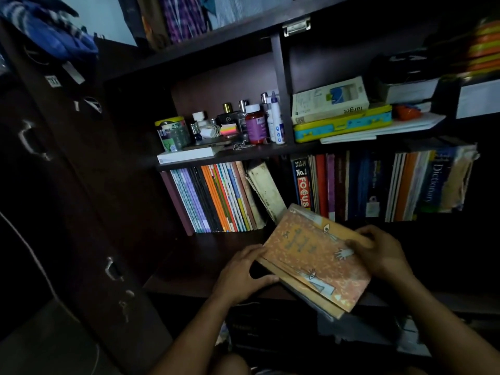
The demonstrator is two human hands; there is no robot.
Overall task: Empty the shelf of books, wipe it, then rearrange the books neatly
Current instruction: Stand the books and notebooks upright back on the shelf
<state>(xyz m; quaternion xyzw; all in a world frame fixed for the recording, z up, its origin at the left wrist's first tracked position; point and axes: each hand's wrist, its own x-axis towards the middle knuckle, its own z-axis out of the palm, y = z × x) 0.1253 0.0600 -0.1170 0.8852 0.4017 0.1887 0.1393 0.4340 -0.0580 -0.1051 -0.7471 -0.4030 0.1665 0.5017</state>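
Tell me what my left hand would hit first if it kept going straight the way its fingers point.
Most likely the orange book. Your left hand already grips its left edge, fingers pointing right and slightly up, so it would press into that small stack you hold rather than reach the shelved books, though depth is hard to judge.

This looks like a room in a home, probably a bedroom or study corner, though the light is dim. A dark wooden shelf unit (pixel 281 151) fills the view. Above the held book, perfume bottles (pixel 232 115), a medicine jar (pixel 254 124) and a pencil box (pixel 343 125) crowd one level. Just beyond the grip, school books (pixel 216 197) and a dictionary (pixel 433 182) stand in rows. Clothes (pixel 184 14) hang up at the top, and far to the left of the hands stands a dark cupboard (pixel 89 201) with metal handles.
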